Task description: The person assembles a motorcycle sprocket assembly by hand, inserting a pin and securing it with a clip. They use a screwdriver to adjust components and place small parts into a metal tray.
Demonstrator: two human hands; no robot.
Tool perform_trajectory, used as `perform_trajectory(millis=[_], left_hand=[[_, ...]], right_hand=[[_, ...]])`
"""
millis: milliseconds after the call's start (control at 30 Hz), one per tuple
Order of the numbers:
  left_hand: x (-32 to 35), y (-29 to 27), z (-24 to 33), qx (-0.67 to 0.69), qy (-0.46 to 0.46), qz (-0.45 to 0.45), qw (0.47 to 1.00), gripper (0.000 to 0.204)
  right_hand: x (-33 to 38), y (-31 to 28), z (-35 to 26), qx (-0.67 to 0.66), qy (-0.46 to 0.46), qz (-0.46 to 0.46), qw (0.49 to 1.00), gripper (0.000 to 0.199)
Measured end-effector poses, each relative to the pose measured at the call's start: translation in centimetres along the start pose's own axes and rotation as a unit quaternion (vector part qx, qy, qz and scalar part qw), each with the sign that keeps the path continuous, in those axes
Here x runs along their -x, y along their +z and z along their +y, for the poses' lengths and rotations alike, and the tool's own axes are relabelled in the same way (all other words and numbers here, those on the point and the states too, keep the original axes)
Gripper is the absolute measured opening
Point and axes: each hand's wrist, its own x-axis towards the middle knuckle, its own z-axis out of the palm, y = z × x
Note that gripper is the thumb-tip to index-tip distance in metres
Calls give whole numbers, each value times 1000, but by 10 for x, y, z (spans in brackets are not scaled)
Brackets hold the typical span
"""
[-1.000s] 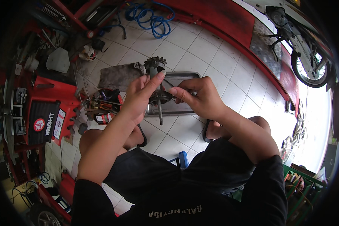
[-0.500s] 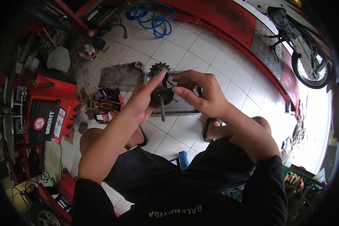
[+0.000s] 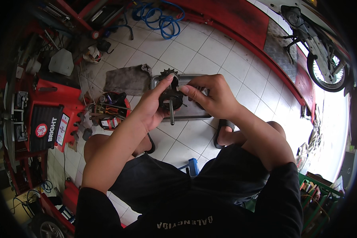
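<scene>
Above a metal tray (image 3: 198, 116), left hand (image 3: 152, 107) fingers gripping toothed sprocket shaft (image 3: 170, 99), right hand (image 3: 214, 97) fingers pinching its edge

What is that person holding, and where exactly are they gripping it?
A dark toothed gear on a metal shaft. The left hand cups the gear body from the side, thumb near the teeth; the right hand pinches its upper edge with the fingers.
</scene>
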Motion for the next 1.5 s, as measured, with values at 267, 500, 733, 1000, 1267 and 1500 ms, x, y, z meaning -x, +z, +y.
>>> perform_trajectory(millis=[267,500,733,1000,1267,1500], left_hand=[[2,8,4,5,29,46,998,45],[6,5,8,16,69,22,997,47],[7,2,11,4,73,-9,997,52],[11,5,18,49,53,-69,995,47],[14,10,15,111,22,-28,993,53],[0,-1,10,66,40,42,996,47]], right_hand=[[1,-11,1,-15,-49,17,999,17],[2,-25,2,-31,-95,11,995,21],[6,-24,11,-186,-13,6,982,21],[7,-27,20,-401,66,-66,911,21],[6,-24,15,-374,115,-41,920,17],[2,-21,15,-340,100,-27,935,21]])
